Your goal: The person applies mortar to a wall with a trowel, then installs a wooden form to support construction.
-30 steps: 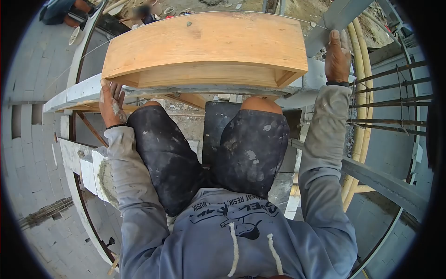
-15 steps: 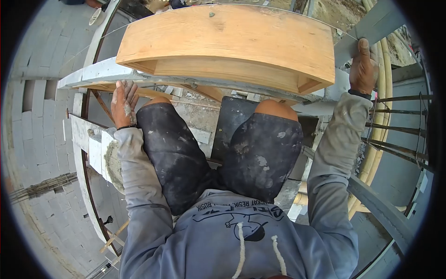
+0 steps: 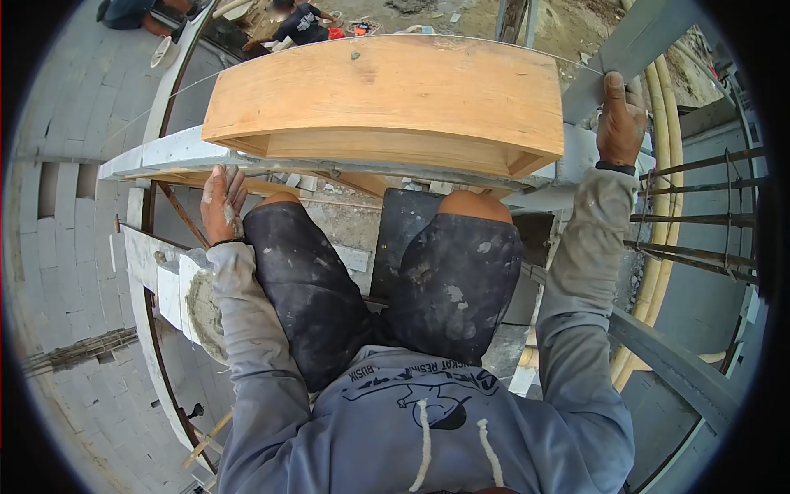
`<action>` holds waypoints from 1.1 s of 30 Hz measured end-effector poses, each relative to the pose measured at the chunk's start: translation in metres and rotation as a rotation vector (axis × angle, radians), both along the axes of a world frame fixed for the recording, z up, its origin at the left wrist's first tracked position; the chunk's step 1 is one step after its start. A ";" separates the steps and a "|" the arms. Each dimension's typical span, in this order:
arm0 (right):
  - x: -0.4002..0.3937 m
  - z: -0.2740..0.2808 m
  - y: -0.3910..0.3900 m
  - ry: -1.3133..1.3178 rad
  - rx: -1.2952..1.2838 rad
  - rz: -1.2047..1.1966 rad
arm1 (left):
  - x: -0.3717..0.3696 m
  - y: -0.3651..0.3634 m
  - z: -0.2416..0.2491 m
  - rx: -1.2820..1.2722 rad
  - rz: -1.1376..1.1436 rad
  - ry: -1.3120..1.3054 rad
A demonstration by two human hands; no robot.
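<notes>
A long, open-fronted wooden box lies across the curved, mortared course of pale blocks in front of my knees. At the box's lower left, my left hand has its fingers stretched out against the near edge of the blocks. It holds nothing, and grey mortar smears its skin. Beyond the box's right end, my right hand grips the edge of a grey metal post, thumb on the near face; its other fingers are partly hidden. A small grey lump sits on the box top, and a thin string runs along its far edge.
Bamboo poles and rusty rebar stand at the right. A slanting metal beam lies lower right. Mortared blocks are beside my left arm. A person in a dark shirt is beyond the box; another is upper left.
The view has tilted up slightly, bringing the person beyond the box into sight. Both hands keep about the same places, left at the blocks and right on the post.
</notes>
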State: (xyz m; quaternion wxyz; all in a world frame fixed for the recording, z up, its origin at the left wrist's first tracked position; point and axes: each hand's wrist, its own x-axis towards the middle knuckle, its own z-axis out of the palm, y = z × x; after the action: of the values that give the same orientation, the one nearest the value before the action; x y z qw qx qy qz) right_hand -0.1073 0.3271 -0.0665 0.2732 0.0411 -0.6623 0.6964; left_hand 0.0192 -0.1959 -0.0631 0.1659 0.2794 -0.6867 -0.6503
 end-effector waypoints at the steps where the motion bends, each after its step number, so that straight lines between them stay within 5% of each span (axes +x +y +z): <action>1: 0.000 0.000 0.000 -0.009 0.023 -0.024 | -0.001 0.000 0.000 0.000 0.001 -0.002; 33: 0.006 0.004 0.006 -0.029 0.011 0.064 | -0.004 -0.005 -0.005 0.038 -0.020 0.014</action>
State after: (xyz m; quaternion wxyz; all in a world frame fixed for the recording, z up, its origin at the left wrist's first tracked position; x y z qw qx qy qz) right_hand -0.1015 0.3330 -0.0629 0.2409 0.0536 -0.6683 0.7018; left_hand 0.0155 -0.2010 -0.0686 0.1586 0.2710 -0.6760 -0.6666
